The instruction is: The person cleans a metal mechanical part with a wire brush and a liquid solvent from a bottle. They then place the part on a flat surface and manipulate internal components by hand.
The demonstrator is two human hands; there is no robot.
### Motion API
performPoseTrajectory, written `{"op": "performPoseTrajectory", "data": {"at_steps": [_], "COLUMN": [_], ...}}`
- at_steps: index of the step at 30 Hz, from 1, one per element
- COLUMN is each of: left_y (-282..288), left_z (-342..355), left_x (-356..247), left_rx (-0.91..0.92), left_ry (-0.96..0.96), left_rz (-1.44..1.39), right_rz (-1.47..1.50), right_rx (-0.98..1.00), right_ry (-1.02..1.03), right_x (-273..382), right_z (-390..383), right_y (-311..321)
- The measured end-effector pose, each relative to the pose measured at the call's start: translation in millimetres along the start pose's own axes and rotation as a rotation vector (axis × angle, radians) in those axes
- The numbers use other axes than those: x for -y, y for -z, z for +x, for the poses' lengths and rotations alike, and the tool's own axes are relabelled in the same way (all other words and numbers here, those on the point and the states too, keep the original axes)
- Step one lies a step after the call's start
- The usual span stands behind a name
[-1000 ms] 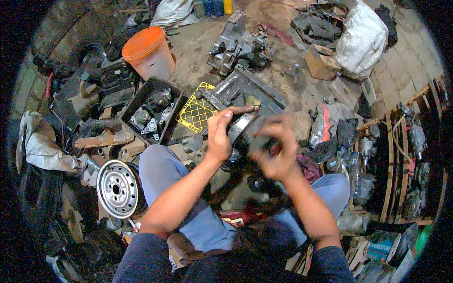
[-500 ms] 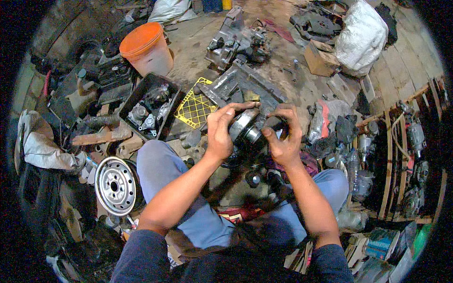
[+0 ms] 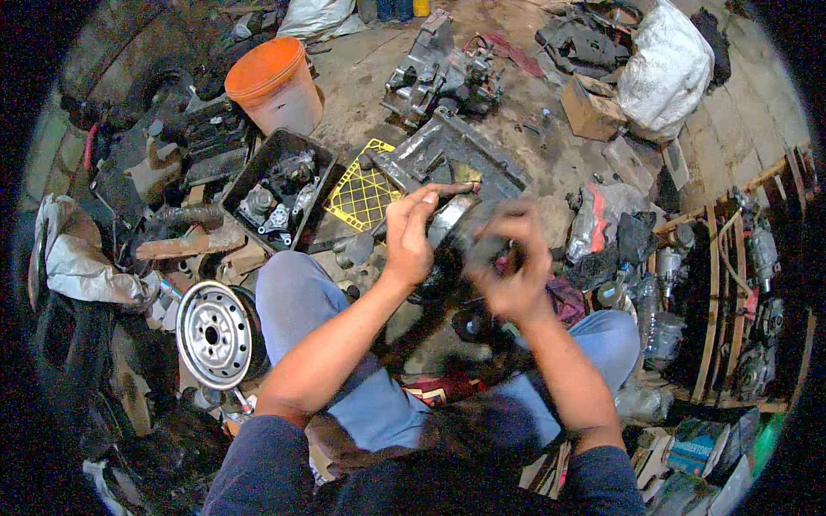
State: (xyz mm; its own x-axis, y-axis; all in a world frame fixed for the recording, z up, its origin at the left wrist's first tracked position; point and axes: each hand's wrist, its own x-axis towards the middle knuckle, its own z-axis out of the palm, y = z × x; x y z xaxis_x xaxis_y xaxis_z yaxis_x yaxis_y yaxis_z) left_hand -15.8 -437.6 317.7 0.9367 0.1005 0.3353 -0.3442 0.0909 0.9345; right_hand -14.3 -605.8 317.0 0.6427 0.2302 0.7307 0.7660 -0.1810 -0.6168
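A round metal part, shiny along its rim and dark elsewhere, is up in front of me above my lap. My left hand grips its left side, with the fingers reaching over the top edge. At the part's right side is my right hand, its curled fingers smeared by motion. Whether those fingers touch the part or hold something dark does not show. Below both hands, between my legs, is another dark round part, partly in shadow.
A black bin of metal parts and a yellow plastic grid lie ahead to the left, near an orange-lidded bucket. A wheel rim stands by my left knee. Ahead are a dark metal tray and a gearbox-like assembly.
My right hand has shifted slightly and its fingers have blurred beside the part. The left hand keeps its grip. The whole view has moved a little.
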Motion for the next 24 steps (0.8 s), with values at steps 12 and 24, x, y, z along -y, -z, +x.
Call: {"op": "performPoseTrajectory", "data": {"at_steps": [12,24], "left_y": [-1,-2], "left_z": [1,-1], "left_x": [7,12], "left_rx": [-0.06,-0.006], "left_ry": [-0.01,0.084], "left_rz": [-0.013,0.028], "right_rz": [0.056,-0.008], "right_rx": [-0.031,0.089], "right_ry": [-0.208,0.209], "right_x": [-2,27], "right_z": [-1,11], "right_y": [2,-2]}}
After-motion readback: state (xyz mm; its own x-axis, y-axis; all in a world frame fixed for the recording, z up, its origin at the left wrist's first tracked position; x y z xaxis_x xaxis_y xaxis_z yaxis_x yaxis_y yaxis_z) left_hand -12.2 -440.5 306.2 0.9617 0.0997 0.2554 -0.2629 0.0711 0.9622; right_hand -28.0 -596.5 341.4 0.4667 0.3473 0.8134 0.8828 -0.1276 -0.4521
